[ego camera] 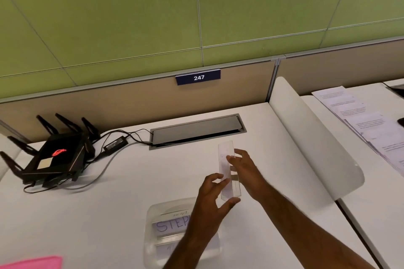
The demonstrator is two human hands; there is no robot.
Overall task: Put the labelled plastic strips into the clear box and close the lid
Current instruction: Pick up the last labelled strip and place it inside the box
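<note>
Loading of the box is the step judged to be in hand: one clear plastic strip (227, 168) is held above the desk (87, 214), tilted, with its far end raised toward the cable hatch (196, 131). Its near end is pinched in the grip of the left hand (213, 199), thumb below and fingertips above. The right hand (242, 168) is laid against the strip's right edge with fingers mostly straight, so that grip is steadying rather than closed. The clear box (157, 244) stands on the desk just below the left forearm, with strips already inside; one label reads "STEP", the rest being covered. No lid can be made out. The next move is judged to call for the strip to be turned flat, lined up with those in the box and lowered in. The strip is thin, see-through and faintly marked; its writing cannot be read.
</note>
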